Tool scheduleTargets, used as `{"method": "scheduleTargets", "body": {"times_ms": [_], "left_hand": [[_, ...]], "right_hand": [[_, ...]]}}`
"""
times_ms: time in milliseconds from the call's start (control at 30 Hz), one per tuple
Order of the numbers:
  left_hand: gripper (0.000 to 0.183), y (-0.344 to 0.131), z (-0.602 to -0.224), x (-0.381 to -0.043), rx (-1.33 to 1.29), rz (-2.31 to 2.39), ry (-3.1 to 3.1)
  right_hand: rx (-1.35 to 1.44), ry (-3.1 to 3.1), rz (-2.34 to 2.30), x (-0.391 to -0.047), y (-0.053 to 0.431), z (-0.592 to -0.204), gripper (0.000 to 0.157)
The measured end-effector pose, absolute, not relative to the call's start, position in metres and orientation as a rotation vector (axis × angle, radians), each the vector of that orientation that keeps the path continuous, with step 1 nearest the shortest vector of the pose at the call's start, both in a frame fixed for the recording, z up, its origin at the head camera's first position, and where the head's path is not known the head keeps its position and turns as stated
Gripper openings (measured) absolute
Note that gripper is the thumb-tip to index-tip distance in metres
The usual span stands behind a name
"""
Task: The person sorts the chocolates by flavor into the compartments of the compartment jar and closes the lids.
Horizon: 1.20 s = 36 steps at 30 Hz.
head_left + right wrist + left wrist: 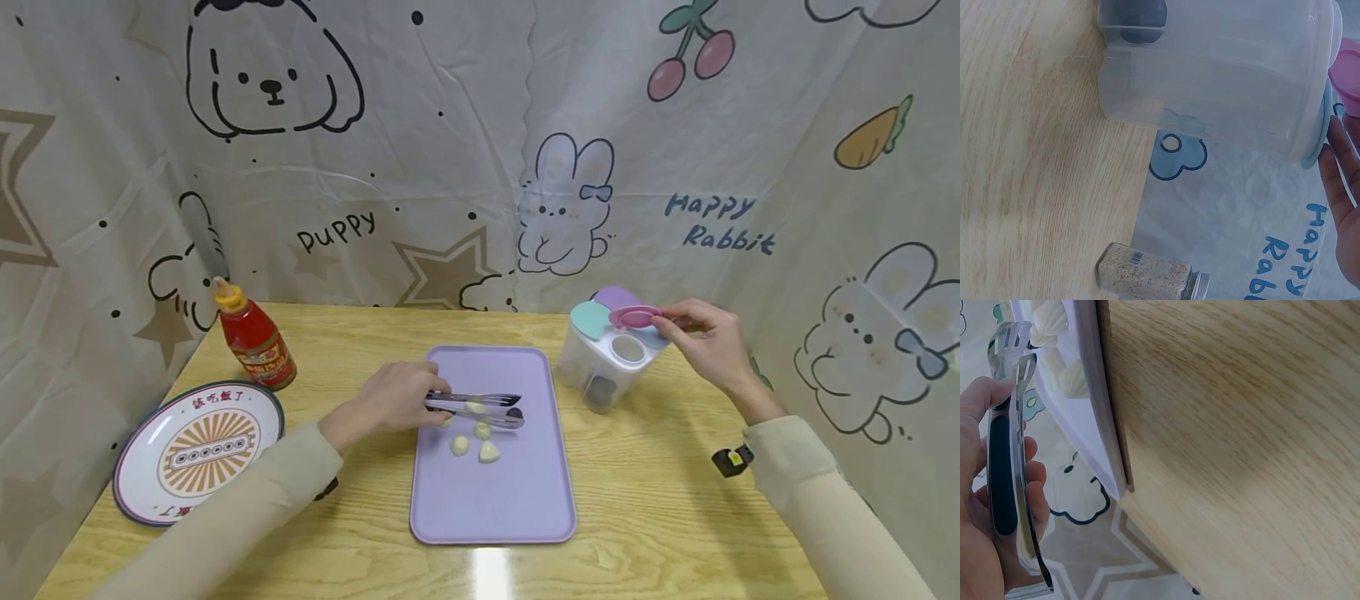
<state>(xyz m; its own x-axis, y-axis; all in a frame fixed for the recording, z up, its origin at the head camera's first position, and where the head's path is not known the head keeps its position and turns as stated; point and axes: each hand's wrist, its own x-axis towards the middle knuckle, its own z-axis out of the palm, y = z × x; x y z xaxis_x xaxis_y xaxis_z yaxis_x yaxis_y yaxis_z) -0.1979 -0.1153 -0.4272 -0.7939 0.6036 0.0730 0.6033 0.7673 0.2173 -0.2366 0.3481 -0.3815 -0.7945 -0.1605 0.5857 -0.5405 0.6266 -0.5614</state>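
Jutting from left hand (401,394): tongs (483,414); right hand (707,340) pinching pink lid (635,317).

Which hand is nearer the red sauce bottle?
Left. The left hand, gripping tongs, is right of the red sauce bottle; the right hand, pinching the pink lid, is much farther right.

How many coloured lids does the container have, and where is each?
4: the purple lid at the back, the mint lid at the left, the blue lid at the right, and the pink lid, held above the front opening by the right hand.
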Motion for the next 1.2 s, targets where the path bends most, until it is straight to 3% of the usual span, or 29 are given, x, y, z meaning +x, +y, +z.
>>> {"method": "scheduleTargets", "body": {"times_ms": [1200], "left_hand": [[0.031,-0.1,-0.424,-0.2,0.991,0.432,2.919]], "right_hand": [[0.54,-2.368,1.027,-0.236,0.347,-0.382,0.015]]}}
